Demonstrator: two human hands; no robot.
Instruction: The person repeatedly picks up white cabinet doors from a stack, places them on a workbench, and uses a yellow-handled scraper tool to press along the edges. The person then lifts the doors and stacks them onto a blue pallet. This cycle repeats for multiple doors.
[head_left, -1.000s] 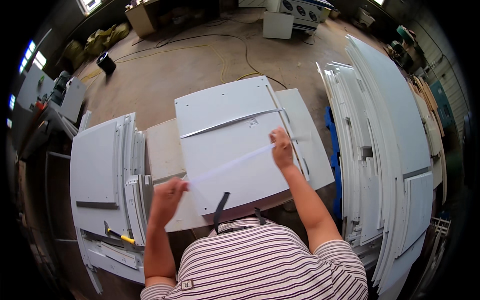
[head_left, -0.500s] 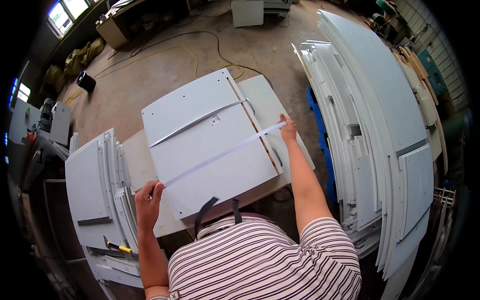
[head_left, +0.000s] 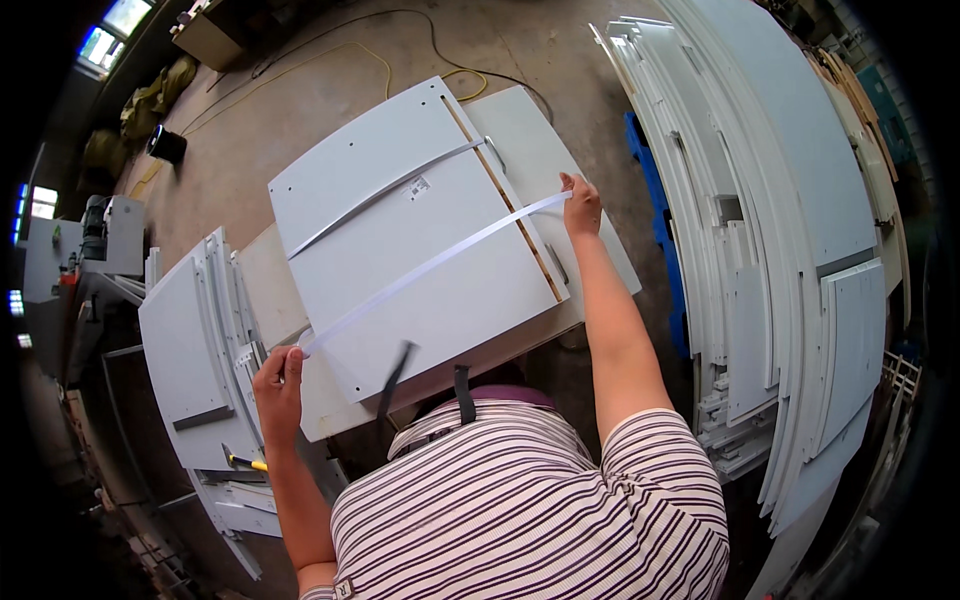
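Note:
A pile of white panels [head_left: 430, 325] lies in front of me, pre-drilled with small holes. A flat white strap [head_left: 430, 267] runs slantwise over its top. My left hand [head_left: 277, 383] is closed on the strap's near left end, just past the pile's left edge. Beyond the right edge, my right hand [head_left: 583, 205] pinches the other end, and the strap looks straight between them. Farther back, a second grey-white strap [head_left: 350, 211] crosses the top panel beside a small printed label [head_left: 417, 188]. A brown slotted strip [head_left: 500, 200] runs along the panel's right side.
The pile rests on a pale board [head_left: 535, 135]. Tall stacks of white panels stand at right [head_left: 790, 150] and left [head_left: 185, 350], the left one with a yellow-handled tool [head_left: 248, 463]. A blue pallet [head_left: 655, 220], a black bucket [head_left: 167, 146] and a yellow hose [head_left: 385, 70] are around.
The view has shifted, so the pile appears higher in the picture. Both hands keep hold of the strap's ends, and the strap still spans the top panel.

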